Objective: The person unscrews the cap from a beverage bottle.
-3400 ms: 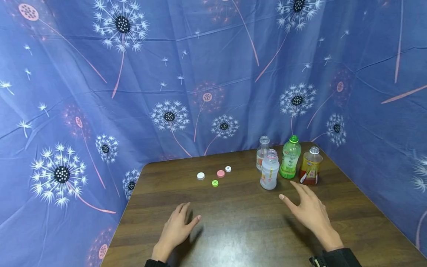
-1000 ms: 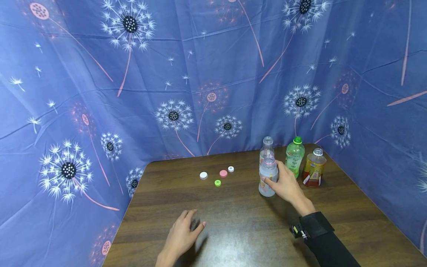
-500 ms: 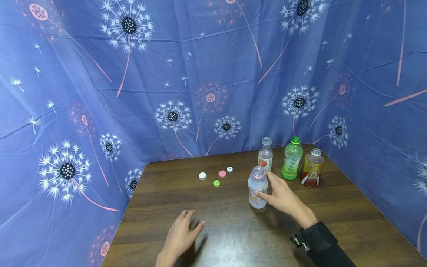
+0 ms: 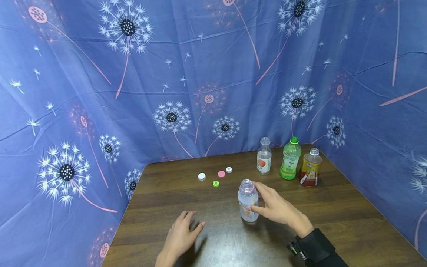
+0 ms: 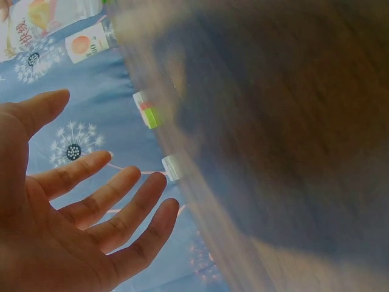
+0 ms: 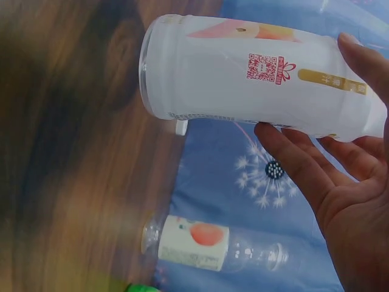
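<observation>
My right hand point(image 4: 278, 209) grips an uncapped whitish plastic drink bottle point(image 4: 246, 198), thumb on the near side and fingers behind. It stands upright; whether its base touches the table I cannot tell. In the right wrist view the same bottle point(image 6: 243, 76) shows a fruit picture and a QR code, with the thumb and fingers around its upper part. Over the table at lower left, my left hand point(image 4: 180, 231) holds nothing, its fingers loosely bent and spread. Between the hands and the curtain lie a white cap point(image 4: 201, 176), a green cap point(image 4: 215, 183), a pink cap point(image 4: 221, 174) and a smaller white cap point(image 4: 228, 169).
Toward the back right of the wooden table point(image 4: 173, 193) stand an uncapped clear bottle point(image 4: 264, 159), a green bottle point(image 4: 290, 161) and a squat bottle with a yellow and red label point(image 4: 310, 168). A blue dandelion-print curtain point(image 4: 140, 81) hangs behind and beside the table.
My right hand reached the whitish bottle, took hold of it and carried it left and nearer, away from the other bottles. The left hand stays about where it was.
</observation>
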Available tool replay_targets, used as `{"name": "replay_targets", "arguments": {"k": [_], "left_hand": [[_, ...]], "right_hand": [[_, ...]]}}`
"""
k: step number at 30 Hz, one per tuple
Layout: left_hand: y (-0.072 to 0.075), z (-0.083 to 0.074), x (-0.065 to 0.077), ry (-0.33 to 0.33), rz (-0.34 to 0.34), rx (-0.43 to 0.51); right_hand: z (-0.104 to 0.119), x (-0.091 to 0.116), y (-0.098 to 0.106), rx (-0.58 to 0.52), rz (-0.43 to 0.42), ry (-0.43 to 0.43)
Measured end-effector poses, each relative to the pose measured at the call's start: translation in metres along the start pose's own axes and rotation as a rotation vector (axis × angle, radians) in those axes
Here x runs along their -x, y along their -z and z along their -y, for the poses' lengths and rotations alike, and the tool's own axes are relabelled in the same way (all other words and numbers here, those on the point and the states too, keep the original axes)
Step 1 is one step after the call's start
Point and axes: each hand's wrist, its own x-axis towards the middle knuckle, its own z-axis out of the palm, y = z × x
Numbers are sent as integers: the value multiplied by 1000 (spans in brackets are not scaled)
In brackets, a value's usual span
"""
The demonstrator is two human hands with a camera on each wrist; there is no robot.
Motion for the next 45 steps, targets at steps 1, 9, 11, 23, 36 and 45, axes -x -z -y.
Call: {"name": "replay_targets", "arguments": {"k": [1, 9, 11, 23, 36, 45], "left_hand": [[0, 0, -1, -3, -2, 0], [-1, -4, -11, -28, 4, 5], [-1, -5, -13, -29, 12, 9], [-5, -8, -27, -23, 45, 1], [-20, -13, -74, -140, 74, -6], [-19, -34, -113, -179, 53, -116]], "right_hand": [[1, 1, -2, -18, 11, -4], [2, 6, -13, -73, 39, -57], [1, 8, -14, -78, 38, -67], [-1, 11, -24, -125, 58, -65], [-1, 11, -31, -164, 27, -33], [2, 12, -37, -183, 14, -43]]}}
